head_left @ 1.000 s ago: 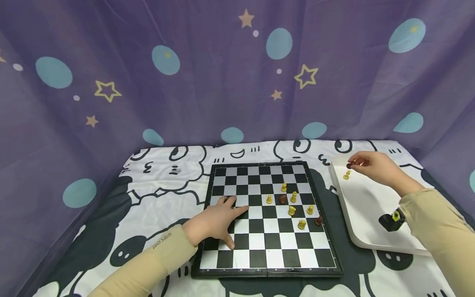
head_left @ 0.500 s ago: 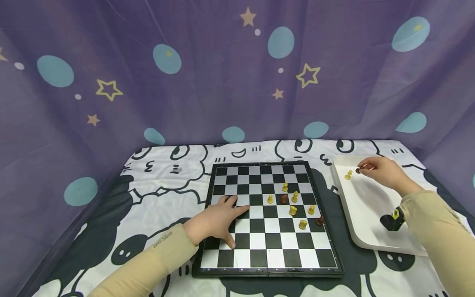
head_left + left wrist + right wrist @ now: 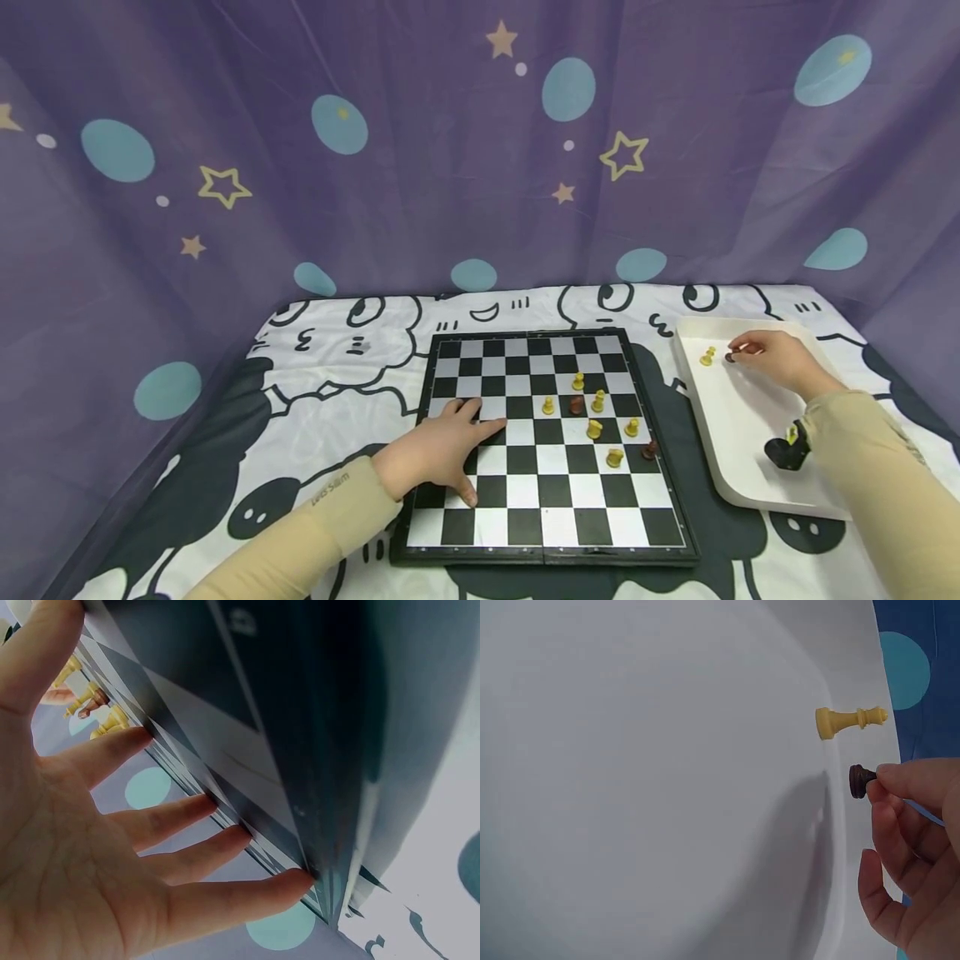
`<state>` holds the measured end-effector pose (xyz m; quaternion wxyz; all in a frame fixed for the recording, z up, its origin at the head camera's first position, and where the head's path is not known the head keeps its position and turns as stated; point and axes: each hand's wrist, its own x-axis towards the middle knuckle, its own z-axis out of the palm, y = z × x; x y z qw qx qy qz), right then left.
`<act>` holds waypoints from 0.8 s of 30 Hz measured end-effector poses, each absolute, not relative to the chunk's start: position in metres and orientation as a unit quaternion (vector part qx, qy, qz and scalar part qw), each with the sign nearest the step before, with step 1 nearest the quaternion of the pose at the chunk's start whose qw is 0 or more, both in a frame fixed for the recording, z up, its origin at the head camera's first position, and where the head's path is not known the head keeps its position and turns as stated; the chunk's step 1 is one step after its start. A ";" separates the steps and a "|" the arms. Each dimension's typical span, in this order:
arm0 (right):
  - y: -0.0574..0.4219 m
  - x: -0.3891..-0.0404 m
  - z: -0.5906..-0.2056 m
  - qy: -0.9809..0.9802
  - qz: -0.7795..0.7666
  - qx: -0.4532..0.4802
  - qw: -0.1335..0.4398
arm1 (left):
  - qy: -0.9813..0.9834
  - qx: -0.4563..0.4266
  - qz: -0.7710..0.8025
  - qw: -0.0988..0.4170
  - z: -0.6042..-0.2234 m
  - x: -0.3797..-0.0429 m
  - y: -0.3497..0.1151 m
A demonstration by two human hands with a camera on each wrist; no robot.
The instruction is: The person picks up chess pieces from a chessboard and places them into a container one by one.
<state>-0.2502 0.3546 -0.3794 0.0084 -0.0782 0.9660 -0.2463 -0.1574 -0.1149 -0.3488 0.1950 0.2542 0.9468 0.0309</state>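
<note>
My right hand (image 3: 780, 360) pinches a dark brown chess piece (image 3: 860, 781) by its upper part between thumb and fingers, over the far left part of a white tray (image 3: 731, 450). Beside it in the tray is a yellow chess piece (image 3: 847, 720). My left hand (image 3: 441, 448) rests with spread fingers on the left side of a black-and-white chessboard (image 3: 522, 492); in the left wrist view its fingertips (image 3: 298, 880) touch the board. Several yellow chess pieces (image 3: 594, 429) stand on the board's right half, with a reddish-brown piece (image 3: 577, 405) among them and another brown piece (image 3: 649, 451) at the right edge.
A cloth with black-and-white cartoon figures (image 3: 337, 367) covers the table. Behind it hangs a purple curtain (image 3: 420, 217) with stars and blue ovals. The tray's raised rim (image 3: 693, 408) faces the board across a strip of cloth.
My right hand has moved a little to the right and lower with the brown chess piece, away from the yellow one. The left hand stays on the board.
</note>
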 end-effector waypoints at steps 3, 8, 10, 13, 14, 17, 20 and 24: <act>0.353 -0.253 -0.381 0.966 -0.247 -0.077 0.017 | 0.947 0.254 0.031 0.194 -0.348 -0.157 -0.116; 0.352 -0.255 -0.385 0.967 -0.241 -0.081 0.016 | 0.947 0.258 0.028 0.192 -0.350 -0.157 -0.116; 0.352 -0.255 -0.387 0.967 -0.242 -0.082 0.016 | 0.946 0.258 0.025 0.192 -0.350 -0.157 -0.115; 0.352 -0.255 -0.389 0.966 -0.245 -0.079 0.018 | 0.947 0.256 0.022 0.195 -0.350 -0.156 -0.115; 0.352 -0.255 -0.390 0.966 -0.245 -0.077 0.019 | 0.947 0.255 0.022 0.195 -0.351 -0.156 -0.114; 0.351 -0.255 -0.390 0.967 -0.244 -0.071 0.020 | 0.947 0.254 0.023 0.193 -0.351 -0.156 -0.115; 0.350 -0.256 -0.391 0.968 -0.242 -0.068 0.021 | 0.948 0.256 0.024 0.190 -0.351 -0.156 -0.115; 0.350 -0.257 -0.391 0.968 -0.241 -0.065 0.023 | 0.947 0.259 0.024 0.188 -0.351 -0.157 -0.116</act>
